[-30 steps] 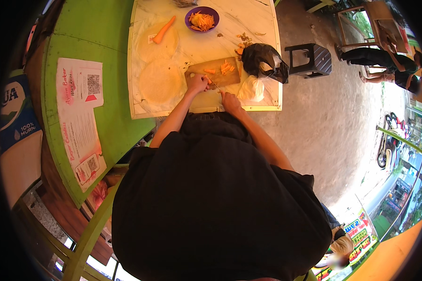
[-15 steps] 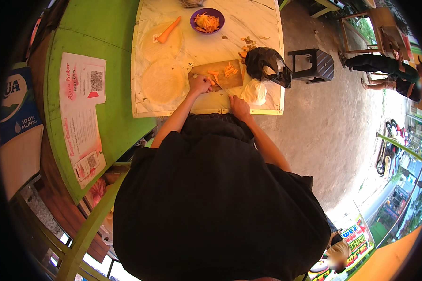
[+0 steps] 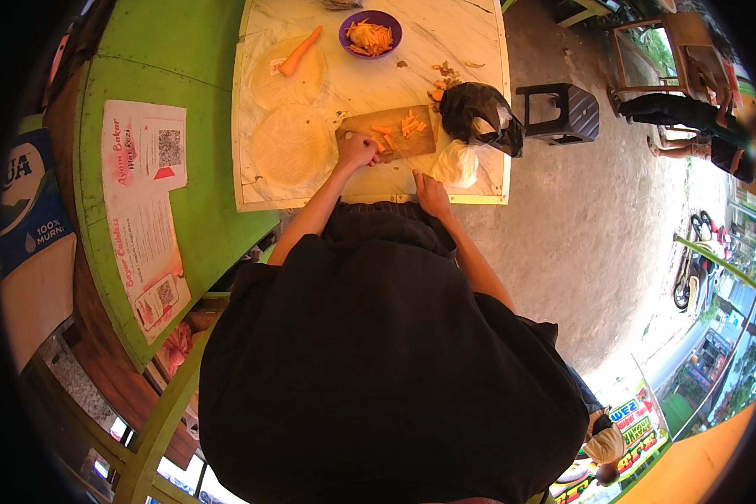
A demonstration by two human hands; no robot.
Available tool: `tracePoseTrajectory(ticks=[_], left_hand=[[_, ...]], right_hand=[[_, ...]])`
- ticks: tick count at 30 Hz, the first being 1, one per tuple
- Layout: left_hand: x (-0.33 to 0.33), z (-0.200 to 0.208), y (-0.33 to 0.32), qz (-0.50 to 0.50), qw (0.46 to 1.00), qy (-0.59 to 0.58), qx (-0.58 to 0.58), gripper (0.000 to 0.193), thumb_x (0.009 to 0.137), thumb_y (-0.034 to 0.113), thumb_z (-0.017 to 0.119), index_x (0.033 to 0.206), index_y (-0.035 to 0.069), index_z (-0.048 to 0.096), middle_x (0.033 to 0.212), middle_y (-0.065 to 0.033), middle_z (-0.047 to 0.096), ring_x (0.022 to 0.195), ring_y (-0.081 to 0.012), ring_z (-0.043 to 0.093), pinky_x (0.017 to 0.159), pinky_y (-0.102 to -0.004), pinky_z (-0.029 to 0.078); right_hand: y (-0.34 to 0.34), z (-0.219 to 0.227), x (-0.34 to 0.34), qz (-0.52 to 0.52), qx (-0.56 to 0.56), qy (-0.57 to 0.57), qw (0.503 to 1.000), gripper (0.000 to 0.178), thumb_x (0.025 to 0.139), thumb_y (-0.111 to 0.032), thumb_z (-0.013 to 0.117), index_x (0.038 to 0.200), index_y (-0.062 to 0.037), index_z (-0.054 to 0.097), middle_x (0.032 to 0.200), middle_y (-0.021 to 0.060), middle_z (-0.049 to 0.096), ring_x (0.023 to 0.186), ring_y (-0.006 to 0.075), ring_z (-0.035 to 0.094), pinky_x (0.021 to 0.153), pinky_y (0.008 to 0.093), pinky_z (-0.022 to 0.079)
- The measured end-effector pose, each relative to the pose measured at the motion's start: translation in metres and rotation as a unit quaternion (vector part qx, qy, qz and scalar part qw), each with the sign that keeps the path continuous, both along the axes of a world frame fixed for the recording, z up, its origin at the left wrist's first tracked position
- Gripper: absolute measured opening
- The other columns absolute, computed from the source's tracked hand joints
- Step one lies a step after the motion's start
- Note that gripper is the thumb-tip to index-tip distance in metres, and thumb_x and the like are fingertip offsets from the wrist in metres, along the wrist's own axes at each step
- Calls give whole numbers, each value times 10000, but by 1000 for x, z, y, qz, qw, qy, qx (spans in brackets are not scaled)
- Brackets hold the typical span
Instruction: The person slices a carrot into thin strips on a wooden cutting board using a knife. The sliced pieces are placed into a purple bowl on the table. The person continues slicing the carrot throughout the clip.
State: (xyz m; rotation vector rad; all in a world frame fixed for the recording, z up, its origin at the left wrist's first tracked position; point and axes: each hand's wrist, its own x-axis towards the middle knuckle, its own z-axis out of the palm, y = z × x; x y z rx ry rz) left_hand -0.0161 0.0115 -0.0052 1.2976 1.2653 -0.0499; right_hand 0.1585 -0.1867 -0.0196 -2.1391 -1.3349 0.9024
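Note:
A wooden cutting board point(image 3: 357, 123) lies near the front of the marble-topped table. At its left side my left hand point(image 3: 359, 152) is closed, fingers bent down on a piece of carrot point(image 3: 380, 146) that they mostly hide. My right hand point(image 3: 433, 195), at the table's front edge, is closed around the handle of a knife point(image 3: 401, 160). Its thin blade is hard to make out and points toward my left hand. Carrot pieces point(image 3: 382, 130) lie beyond my left hand, and a small pile of carrot sticks point(image 3: 412, 124) rests farther right on the board.
Behind the board stands a purple bowl point(image 3: 344, 38) of carrot sticks. A whole carrot point(image 3: 301, 52) lies at the back left, by two round translucent covers point(image 3: 292, 144). A black plastic bag point(image 3: 470, 105), a pale bundle point(image 3: 455, 165) and peelings point(image 3: 445, 77) are at the right, a dark stool point(image 3: 563, 113) beyond.
The knife blade, clearer before between my hands, now shows only faintly. My right hand has barely shifted, and my left hand stays on the board. The whole view has moved slightly.

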Motion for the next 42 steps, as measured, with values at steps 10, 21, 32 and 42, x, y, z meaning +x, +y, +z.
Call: tracePoseTrajectory(ticks=[10, 21, 32, 42], left_hand=[[1, 5, -1, 10, 1000, 3, 0, 301, 1082, 214, 555, 1080, -31, 731, 866, -128, 773, 664, -155, 708, 614, -304, 570], [-1, 5, 1, -2, 1000, 7, -1, 292, 1080, 207, 550, 1081, -22, 730, 865, -125, 772, 661, -155, 706, 597, -303, 556], [-1, 4, -2, -2, 1000, 0, 4, 304, 1091, 224, 540, 1086, -14, 729, 875, -122, 768, 676, -164, 712, 625, -320, 569], [-3, -1, -1, 11, 1000, -14, 5, 299, 1091, 211, 548, 1076, -28, 727, 863, -135, 763, 667, -160, 708, 618, -313, 571]], right_hand=[[5, -16, -4, 33, 28, 6, 999, 426, 1123, -327, 452, 993, 29, 647, 889, 334, 678, 856, 560, 640, 690, 626, 497], [12, -17, -9, 171, -17, -155, 973, 369, 1124, -241, 423, 1106, 89, 588, 872, 340, 673, 783, 542, 665, 675, 597, 547], [43, 18, -8, 64, -169, -122, 976, 614, 1124, -422, 385, 944, 65, 712, 906, 324, 736, 919, 510, 727, 835, 581, 578], [15, -9, -7, 53, -11, -57, 997, 535, 1122, -377, 408, 987, 47, 705, 902, 359, 696, 885, 557, 683, 762, 614, 554]])
